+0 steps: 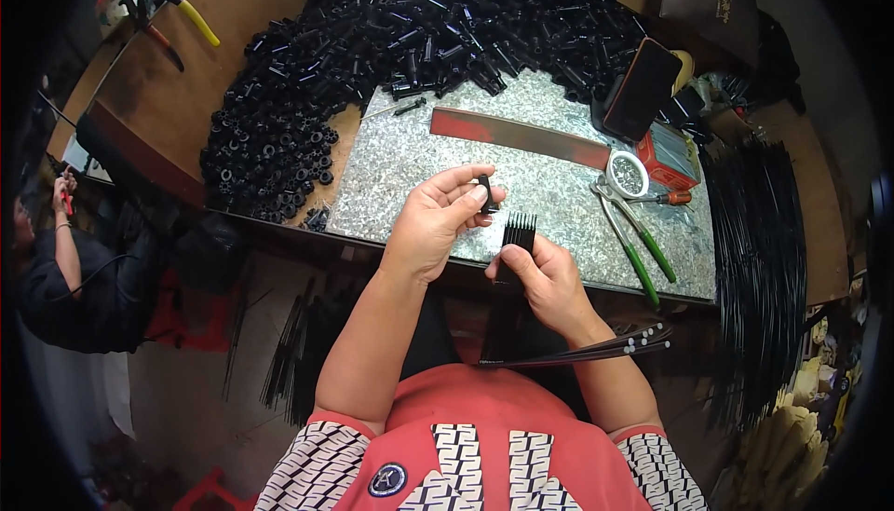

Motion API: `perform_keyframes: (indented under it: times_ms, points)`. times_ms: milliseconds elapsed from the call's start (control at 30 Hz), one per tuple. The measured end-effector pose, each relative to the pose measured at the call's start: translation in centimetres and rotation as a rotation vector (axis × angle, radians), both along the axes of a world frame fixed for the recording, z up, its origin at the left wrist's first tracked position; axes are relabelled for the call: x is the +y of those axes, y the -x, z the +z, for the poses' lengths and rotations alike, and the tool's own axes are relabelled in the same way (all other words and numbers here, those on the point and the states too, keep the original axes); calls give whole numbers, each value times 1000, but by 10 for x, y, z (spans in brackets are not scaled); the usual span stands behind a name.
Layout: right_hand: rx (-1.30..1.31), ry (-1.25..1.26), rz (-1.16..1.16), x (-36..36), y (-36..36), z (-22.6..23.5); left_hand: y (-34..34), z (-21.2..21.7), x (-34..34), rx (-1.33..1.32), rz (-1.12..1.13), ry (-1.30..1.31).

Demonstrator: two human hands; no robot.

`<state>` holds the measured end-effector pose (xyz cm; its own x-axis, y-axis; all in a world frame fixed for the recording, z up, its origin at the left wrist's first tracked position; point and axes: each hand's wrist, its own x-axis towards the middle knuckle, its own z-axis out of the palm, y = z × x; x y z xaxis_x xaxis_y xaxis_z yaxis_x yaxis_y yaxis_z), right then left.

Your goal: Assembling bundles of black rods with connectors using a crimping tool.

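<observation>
Between the thumb and fingers of my left hand (425,228) is a small black plastic tube-like part (486,196), held upright over the near edge of the worktop. To its right, my right hand (553,286) grips a flat row of thin black rods (518,230) that look like umbrella ribs, thumb pressed across them. Their narrow tips point up, close to the black part but apart from it. Below my hand the rods run down toward my lap, against dark trousers. A sheaf of white-tipped rods (605,347) lies across my right forearm.
A large heap of black plastic parts (410,36) covers the back and left. On the speckled worktop (391,176) lie a reddish metal bar (521,138), a white dish (628,176) and green-handled pliers (633,241). A phone (643,90) stands behind. Black rods (759,269) hang at right; a person (84,259) sits left.
</observation>
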<state>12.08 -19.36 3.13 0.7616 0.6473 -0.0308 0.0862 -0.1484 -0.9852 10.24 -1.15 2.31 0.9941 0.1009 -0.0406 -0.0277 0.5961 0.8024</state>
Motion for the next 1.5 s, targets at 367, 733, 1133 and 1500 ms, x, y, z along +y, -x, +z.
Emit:
perform_keyframes:
  times_ms: [367,733,1133,1500]
  points:
    - [39,-53,22,1,0,-4,2,-4,4,8,-25,141]
    - [1,-26,41,4,-3,-5,2,-9,6,-13,-55,145]
    - [38,-60,39,3,-1,-6,1,-11,5,-46,-76,162]
    - [28,-33,33,5,-1,0,-2,-9,3,-18,-80,178]
